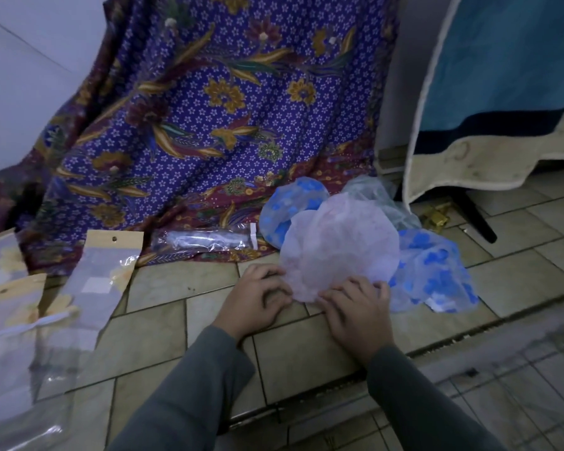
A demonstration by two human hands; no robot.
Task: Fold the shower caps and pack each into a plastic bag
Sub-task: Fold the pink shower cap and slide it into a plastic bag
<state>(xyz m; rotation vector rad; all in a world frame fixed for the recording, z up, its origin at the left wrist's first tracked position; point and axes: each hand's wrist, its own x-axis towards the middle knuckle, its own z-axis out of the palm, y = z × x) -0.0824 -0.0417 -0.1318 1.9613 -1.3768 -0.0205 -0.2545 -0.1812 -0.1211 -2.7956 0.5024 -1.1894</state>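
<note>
Both hands, left [257,296] and right [355,309], pinched the pink shower cap's [339,245] near edge; flattening first should aid folding.

My fingertips on both the left hand [253,296] and right hand [355,307] curl under the pink cap [339,249] edge, grip unclear. Packed bag [205,240] contents too blurry to ID. Bag stack [10,320] cut off at left edge. Brass item [435,216] unreadable.
</note>
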